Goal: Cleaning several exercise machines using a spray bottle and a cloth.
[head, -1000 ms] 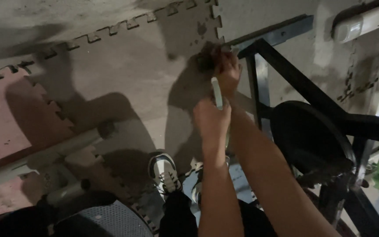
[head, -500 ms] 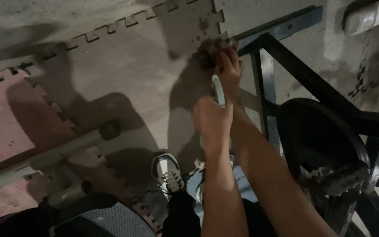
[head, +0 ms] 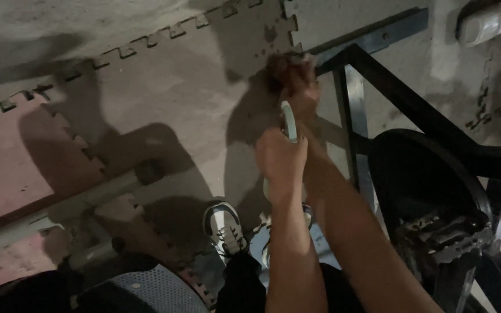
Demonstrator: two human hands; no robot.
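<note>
Just right of the frame's centre, the left hand (head: pixel 281 157) is curling shut around the lower end of a pale, slim tool handle (head: pixel 289 120), fingers wrapped and pressed together on it. The handle is running almost straight up the picture, its long axis leaning slightly toward the upper left, and its far end is pointing at the right hand (head: pixel 290 74), which is sitting higher, near the top centre. That right hand is bunching closed over something at the upper end of the black metal frame (head: pixel 402 93); what exactly it is pinching is too dark and blurred to tell.

Both forearms are reaching up from the bottom edge, side by side and nearly touching. To the right, a black round wheel guard (head: pixel 430 174) and a toothed pedal (head: pixel 450 235) are showing what looks like an exercise bike. To the left, grey and pink interlocking foam floor mats (head: pixel 146 98) are covering the floor, and a white sneaker (head: pixel 222 227) is standing near the bottom centre.

Judging from the grip, the work is going best with the left hand holding low on the handle for leverage, keeping it in line with the point where the right hand is steadying its end, and turning without letting the tip slip off the frame. The dim light is making touch matter more than sight here.
</note>
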